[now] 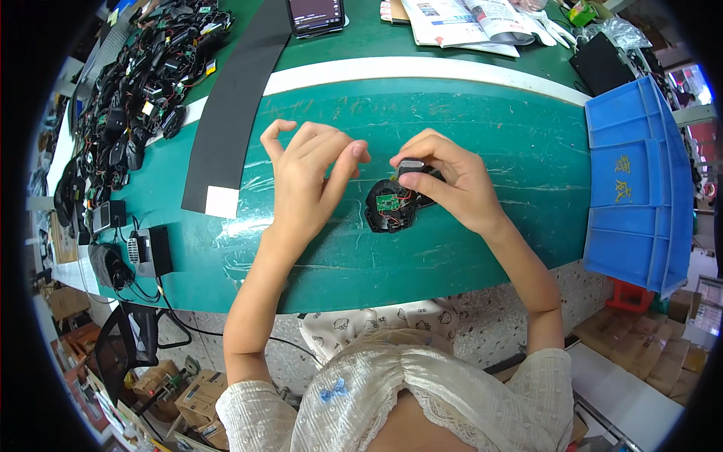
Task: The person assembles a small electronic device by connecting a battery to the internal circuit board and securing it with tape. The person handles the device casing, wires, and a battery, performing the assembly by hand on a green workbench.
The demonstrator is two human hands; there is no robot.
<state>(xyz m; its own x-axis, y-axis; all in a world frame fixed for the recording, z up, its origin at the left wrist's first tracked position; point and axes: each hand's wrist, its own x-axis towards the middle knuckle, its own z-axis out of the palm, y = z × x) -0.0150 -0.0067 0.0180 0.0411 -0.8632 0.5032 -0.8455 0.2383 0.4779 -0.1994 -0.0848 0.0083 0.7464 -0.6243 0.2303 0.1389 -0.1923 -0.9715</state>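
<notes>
On the green table lies a black round plastic housing (374,217), its inside showing. A small green circuit board (388,202) with thin red wires sits within it. Just above, my right hand (456,181) is closed, thumb and fingers gripping a small dark grey block (410,166). Another black part (426,200) lies partly hidden under that hand, beside the housing. My left hand (312,169) is raised to the left of the housing, touching nothing on the table. Its thumb and index fingertip press together while the little finger sticks out; anything pinched there is too small to make out.
A big heap of black devices with wires (143,90) covers the far left. A long black mat (230,113) runs beside it. A blue bin (633,188) stands at the right edge. Behind are a phone (315,15) and papers (459,22); a small black box (154,251) sits near left.
</notes>
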